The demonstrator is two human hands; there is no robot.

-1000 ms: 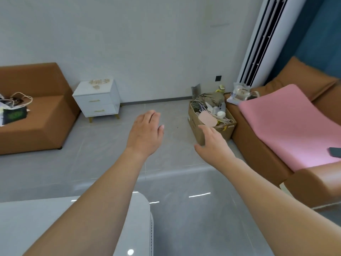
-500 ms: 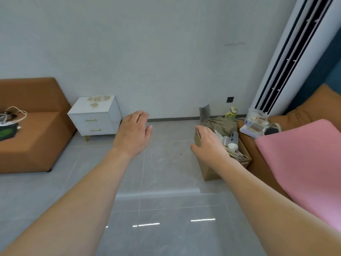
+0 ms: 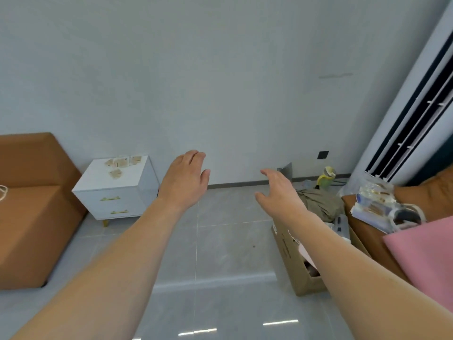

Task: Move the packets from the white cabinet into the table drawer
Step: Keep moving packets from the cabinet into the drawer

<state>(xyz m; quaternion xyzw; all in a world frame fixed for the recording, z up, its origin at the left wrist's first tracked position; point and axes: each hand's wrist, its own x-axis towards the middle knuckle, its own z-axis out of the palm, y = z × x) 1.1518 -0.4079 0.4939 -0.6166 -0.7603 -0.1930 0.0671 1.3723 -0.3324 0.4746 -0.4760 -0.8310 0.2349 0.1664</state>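
A: Hands first, quick. Holding anything?

B: No. Left hand (image 3: 184, 179) is out in front, fingers (image 3: 196, 155) straight and relaxed, palm down, nothing in it. Right hand (image 3: 278, 192) the same: fingers spread loosely, nothing held. Both hang in the air above the floor (image 3: 220, 241).

A: Where are the packets?

B: On top of the white cabinet (image 3: 117, 190), against the far wall on the left. The packets (image 3: 121, 164) are small tan flat pieces lying loose on the top, most bunched toward the back edge, one a little nearer the front. Cabinet drawers look closed.

A: Direction from the hands?

B: Left and farther away. Well apart from both hands, no contact. The left hand is the nearer one, and the cabinet sits just off its left side in the view. The right hand is further over, by the cardboard box (image 3: 294, 261) of clutter beside the sofa (image 3: 436, 192).

A: Long axis, which way do they point?

B: Can't tell. Too small and blurred. They lie flat at mixed angles, and that's all I'd commit to.

A: The table drawer?

B: Not in view. No table in this frame.

A: Step?

B: My guess is approach: nothing is picked up yet, so the task has barely started. The next move likely needs walking up and reaching down-left, left hand leading. Thin flat packets may need pinching at an edge or sliding off the top.
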